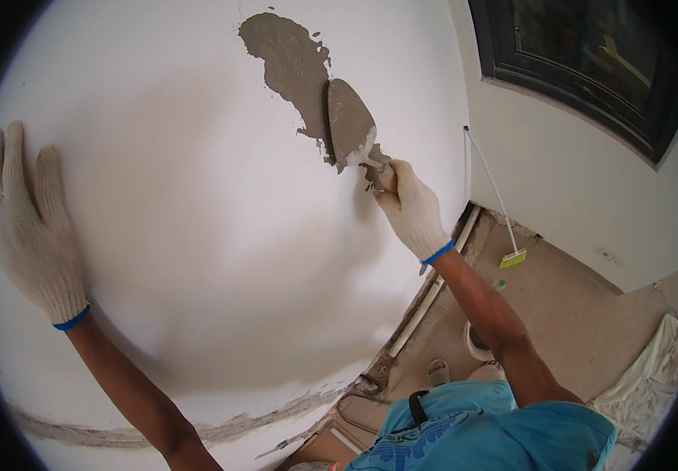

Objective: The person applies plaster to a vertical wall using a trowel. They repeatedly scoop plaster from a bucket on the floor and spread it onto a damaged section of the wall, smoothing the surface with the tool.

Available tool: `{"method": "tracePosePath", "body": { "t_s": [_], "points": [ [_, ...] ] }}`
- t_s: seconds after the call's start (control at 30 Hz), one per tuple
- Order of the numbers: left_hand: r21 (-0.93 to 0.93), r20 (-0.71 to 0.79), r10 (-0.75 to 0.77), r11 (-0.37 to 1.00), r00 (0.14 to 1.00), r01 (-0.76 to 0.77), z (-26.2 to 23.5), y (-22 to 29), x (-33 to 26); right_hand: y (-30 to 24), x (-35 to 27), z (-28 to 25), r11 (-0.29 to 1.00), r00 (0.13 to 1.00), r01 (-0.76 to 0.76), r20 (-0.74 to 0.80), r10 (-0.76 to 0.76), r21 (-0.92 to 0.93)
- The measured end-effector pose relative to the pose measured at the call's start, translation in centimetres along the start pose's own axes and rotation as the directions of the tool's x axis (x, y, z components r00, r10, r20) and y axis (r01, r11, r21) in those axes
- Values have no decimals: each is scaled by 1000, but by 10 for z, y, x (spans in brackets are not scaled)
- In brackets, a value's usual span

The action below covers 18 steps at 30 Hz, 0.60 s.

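Nearest to me, a blue shirt (472,439) fills the bottom of my view, and two gloved hands reach past it to the white wall (190,204). I see the left hand (32,231) by the wall's left edge, fingers spread wide and holding nothing; it looks laid flat, though I can't confirm the palm's contact. The right hand (413,208) has its fingers wrapped round the handle of a trowel (349,118), whose coated blade sits over the lower right side of a grey patch of mortar (288,59) that runs up toward the wall's top edge. How hard the blade bears, I cannot tell. To spread this well, I'd hold a shallow tilt, press evenly and draw long strokes, feathering the ragged rim and gathering the stray specks beside it. A heavily laden blade could drop lumps, so I'd favour smaller loads. Beyond the wall's lower right edge I make out a white pipe (416,316) along the floor (559,314), then a broom (514,258), and farthest off a dark-framed window (582,47).
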State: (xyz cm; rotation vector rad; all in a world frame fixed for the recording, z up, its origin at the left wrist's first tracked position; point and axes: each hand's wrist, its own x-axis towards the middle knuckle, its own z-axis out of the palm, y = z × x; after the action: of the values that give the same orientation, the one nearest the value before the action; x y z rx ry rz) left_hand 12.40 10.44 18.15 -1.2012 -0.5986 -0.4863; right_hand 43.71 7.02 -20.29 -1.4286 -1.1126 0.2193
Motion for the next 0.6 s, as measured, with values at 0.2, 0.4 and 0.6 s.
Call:
{"method": "tracePosePath", "body": {
  "t_s": [0.2,0.4,0.6],
  "points": [
    [-90,-37,-49,995,998,45,7,16,0,34,-26,7,988,985,-111,123,124,-105],
    [-34,21,-41,999,999,42,-8,8,3,31,-62,1,987,983,-162,90,163,-11],
    [-35,13,-8,999,1000,9,-5,5,4,3,-29,-2,995,993,-98,72,96,23]
  ]
}}
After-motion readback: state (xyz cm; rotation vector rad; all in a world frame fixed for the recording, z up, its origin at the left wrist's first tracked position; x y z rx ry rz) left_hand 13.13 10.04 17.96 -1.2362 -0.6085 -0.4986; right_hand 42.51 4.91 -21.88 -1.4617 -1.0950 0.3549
